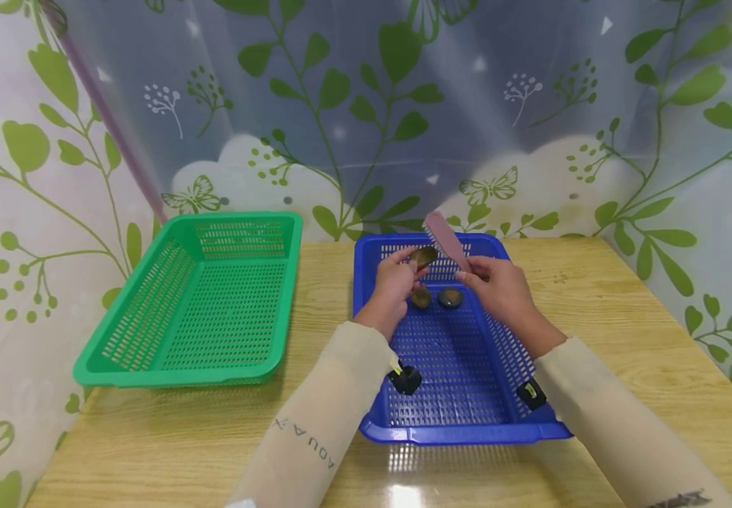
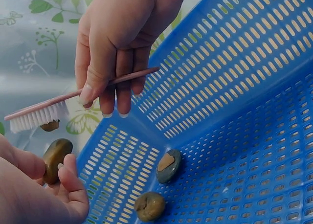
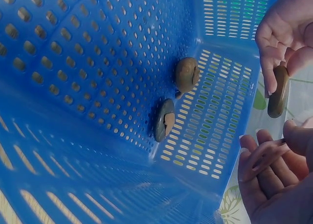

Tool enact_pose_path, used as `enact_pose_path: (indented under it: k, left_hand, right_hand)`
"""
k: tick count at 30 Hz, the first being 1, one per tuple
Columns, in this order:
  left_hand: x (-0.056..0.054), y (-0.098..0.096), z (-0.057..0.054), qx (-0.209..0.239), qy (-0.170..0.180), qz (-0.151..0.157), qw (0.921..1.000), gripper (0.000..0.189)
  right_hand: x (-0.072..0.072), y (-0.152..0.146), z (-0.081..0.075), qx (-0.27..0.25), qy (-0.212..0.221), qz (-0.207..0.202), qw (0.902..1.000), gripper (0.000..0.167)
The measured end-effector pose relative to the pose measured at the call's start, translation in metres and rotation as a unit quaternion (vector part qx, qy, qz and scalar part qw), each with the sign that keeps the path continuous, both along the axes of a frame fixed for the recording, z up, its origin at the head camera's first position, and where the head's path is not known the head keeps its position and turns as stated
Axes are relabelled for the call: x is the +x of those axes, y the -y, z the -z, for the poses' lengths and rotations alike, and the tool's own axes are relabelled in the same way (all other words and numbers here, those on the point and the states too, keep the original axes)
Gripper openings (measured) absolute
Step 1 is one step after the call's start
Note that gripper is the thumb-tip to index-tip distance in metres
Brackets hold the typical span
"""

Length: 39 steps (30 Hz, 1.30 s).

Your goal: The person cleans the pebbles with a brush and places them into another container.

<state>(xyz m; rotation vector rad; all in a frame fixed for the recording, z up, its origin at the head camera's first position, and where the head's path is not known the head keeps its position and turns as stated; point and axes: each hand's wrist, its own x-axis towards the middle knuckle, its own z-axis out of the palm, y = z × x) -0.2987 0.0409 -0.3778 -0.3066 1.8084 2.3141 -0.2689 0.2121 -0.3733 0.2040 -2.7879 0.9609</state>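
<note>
My left hand (image 1: 394, 286) pinches a smooth stone (image 1: 427, 255), right hand (image 1: 499, 286) grips a pink brush (image 1: 448, 243); weak pinch could drop the stone.

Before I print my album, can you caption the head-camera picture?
Left hand grips a brown pebble, right hand a pink brush, over a blue basket.

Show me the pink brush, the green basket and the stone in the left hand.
Pink brush (image 1: 448, 241): head view, on its back.
Green basket (image 1: 229, 317): head view, on its bare floor.
Held stone (image 2: 58, 157): left wrist view, on its exposed face.
</note>
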Motion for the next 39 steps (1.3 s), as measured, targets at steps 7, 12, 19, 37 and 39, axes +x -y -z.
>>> enact_pose_path:
  k: [7,12,19,37,39]
  left_hand:
    - [0.0012,-0.0001,0.0005,0.002,-0.006,-0.002,1.0000,0.037]
    - [0.0015,0.0006,0.0005,0.001,-0.010,0.003,0.9999,0.036]
    - [0.0011,0.0017,0.0006,-0.011,-0.009,0.004,0.9999,0.039]
    - [-0.0007,-0.0002,0.0013,0.007,-0.001,-0.005,1.0000,0.038]
    - [-0.0008,-0.0007,0.0014,0.008,-0.001,-0.007,0.9999,0.038]
  right_hand:
    - [0.0006,0.0021,0.0002,-0.017,-0.015,-0.017,0.9996,0.041]
    - [0.0004,0.0031,0.0029,-0.014,-0.013,-0.051,0.9985,0.040]
    - [0.0010,0.0045,0.0048,-0.018,0.014,-0.088,0.9958,0.037]
    - [-0.0007,-0.0020,0.0037,0.024,0.025,-0.026,0.9990,0.037]
    - [-0.0002,-0.0019,0.0029,0.024,0.018,-0.016,0.9994,0.037]
